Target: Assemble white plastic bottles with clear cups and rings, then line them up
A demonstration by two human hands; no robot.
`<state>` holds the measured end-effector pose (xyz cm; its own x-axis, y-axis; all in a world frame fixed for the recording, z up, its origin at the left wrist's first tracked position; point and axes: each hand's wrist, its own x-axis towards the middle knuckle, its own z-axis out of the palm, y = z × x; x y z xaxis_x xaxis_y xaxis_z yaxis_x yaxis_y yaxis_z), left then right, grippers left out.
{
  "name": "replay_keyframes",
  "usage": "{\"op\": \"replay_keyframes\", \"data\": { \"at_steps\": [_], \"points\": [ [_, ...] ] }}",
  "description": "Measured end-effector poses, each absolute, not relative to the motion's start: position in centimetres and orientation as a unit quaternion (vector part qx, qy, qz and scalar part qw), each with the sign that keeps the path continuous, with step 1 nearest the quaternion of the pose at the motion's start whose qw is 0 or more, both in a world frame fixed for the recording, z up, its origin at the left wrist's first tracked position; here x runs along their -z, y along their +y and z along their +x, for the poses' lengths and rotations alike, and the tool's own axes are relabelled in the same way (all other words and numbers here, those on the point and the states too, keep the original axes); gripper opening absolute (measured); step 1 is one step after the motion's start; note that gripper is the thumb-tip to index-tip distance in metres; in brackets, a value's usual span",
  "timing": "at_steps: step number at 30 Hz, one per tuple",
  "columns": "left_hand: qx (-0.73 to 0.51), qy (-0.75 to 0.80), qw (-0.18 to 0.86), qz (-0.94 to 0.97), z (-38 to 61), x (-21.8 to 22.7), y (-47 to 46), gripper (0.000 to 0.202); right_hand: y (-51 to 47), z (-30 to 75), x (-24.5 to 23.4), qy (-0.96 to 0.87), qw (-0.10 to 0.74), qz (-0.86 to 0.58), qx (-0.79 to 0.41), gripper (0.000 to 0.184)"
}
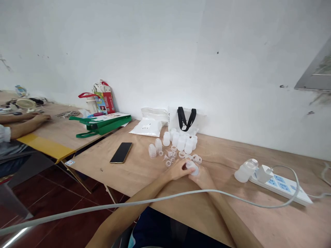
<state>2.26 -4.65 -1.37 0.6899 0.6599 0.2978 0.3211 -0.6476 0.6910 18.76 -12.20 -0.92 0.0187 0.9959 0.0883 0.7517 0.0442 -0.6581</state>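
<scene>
Head view: a white cable (155, 199) is strung right across the foreground, so both forearms are partly covered by it. Over to the left, a dark phone (121, 152) can be seen lying flat, and a white packet (147, 127) and a tote bag (173, 119) are parked by the wall. On the right, a capped bottle (244, 171) is set just beside a power strip (292, 194).

A small bottle (193, 169) is held between the left hand (178, 169) and right hand (203, 178), near the table's front edge. Both are curled mostly closed around it; exact fingertip placement can't be made out.

The bottle is frosted, rounded plastic. Similar milky bottles (188, 146) are clustered behind, with translucent rings (194, 157) scattered in between. Everything's laid on smooth, wood-grained board.
</scene>
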Motion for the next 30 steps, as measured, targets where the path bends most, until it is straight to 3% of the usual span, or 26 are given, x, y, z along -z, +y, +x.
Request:
{"op": "replay_keyframes", "data": {
  "at_steps": [3,5,17,22,26,30],
  "points": [
    [-0.249,0.268,0.305,0.879,1.9,0.9,-5.1,0.048,-12.5,19.4,0.4,-0.634,0.313,-0.523,-0.477,0.022],
    [-0.242,0.235,0.328,0.882,1.8,0.7,-5.1,0.046,-12.8,19.7,0.3,-0.625,0.281,-0.465,-0.561,0.025],
    [-0.251,0.138,0.369,0.884,2.0,0.7,-6.9,0.057,-14.6,19.8,-1.0,-0.524,0.168,-0.43,-0.716,0.038],
    [-0.3,0.182,0.368,0.861,2.4,1.0,-6.9,0.057,-14.2,19.7,-1.0,-0.595,0.189,-0.465,-0.628,0.028],
    [-0.314,0.332,0.377,0.806,2.9,1.8,-6.0,0.061,-13.2,18.7,-0.3,-0.673,0.25,-0.601,-0.351,0.015],
    [-0.351,0.416,0.381,0.747,3.3,2.4,-5.2,0.063,-12.5,17.8,0.8,-0.654,0.293,-0.689,-0.108,0.032]
  ]
}}
